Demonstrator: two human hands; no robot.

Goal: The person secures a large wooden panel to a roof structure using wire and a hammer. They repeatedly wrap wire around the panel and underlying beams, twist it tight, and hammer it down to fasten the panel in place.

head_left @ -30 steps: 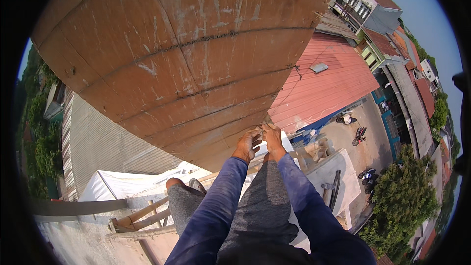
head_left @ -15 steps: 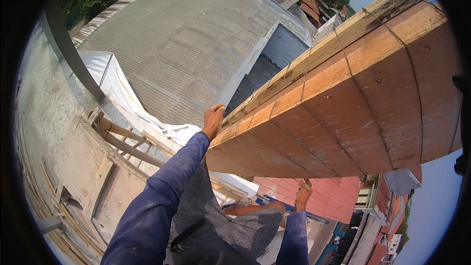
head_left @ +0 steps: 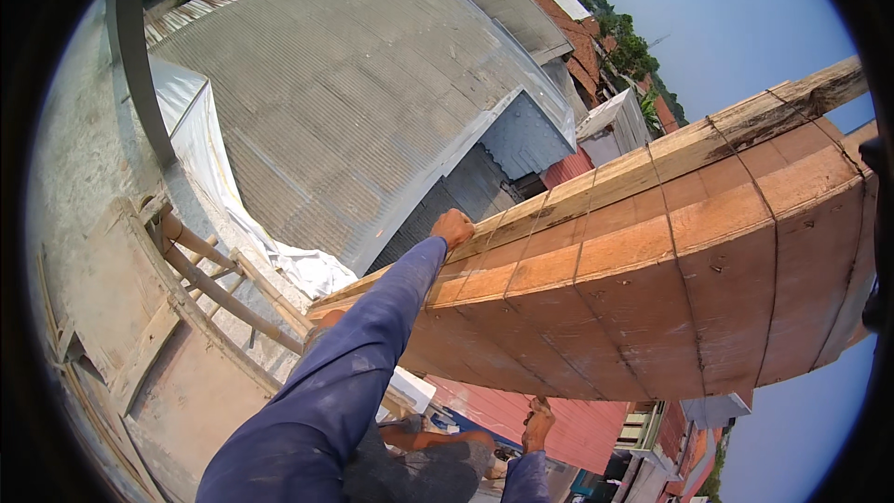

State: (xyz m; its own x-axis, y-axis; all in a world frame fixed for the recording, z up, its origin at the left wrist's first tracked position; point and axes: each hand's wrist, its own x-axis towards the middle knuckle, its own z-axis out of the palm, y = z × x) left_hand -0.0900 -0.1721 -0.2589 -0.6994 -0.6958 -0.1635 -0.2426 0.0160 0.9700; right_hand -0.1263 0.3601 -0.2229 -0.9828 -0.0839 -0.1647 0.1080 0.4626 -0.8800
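Observation:
A long formwork box of orange-brown wooden panels [head_left: 596, 317] slants across the right half, with several thin dark wires [head_left: 684, 289] looped round it. Along its upper edge runs a pale, stained timber [head_left: 694, 151]. My left hand [head_left: 453, 226] is closed over this timber, its fingertips hidden on the far side. Below the box's lower edge, my right hand [head_left: 537, 424] is closed with fingers bent upward near the panel; what they grip, if anything, is too small to make out. Long blue sleeves cover both my arms.
Bamboo poles [head_left: 219, 293] and worn wooden boards [head_left: 200, 354] stand to my left beside a grey concrete wall [head_left: 79, 149]. White sheeting [head_left: 219, 186] hangs there. Far below lie a grey corrugated roof [head_left: 307, 84] and a red roof [head_left: 577, 428], showing a high drop.
The view has shifted, and the box sits lower in it. My left hand has moved along the upper timber toward the right. My right hand stays beneath the lower edge, now further left.

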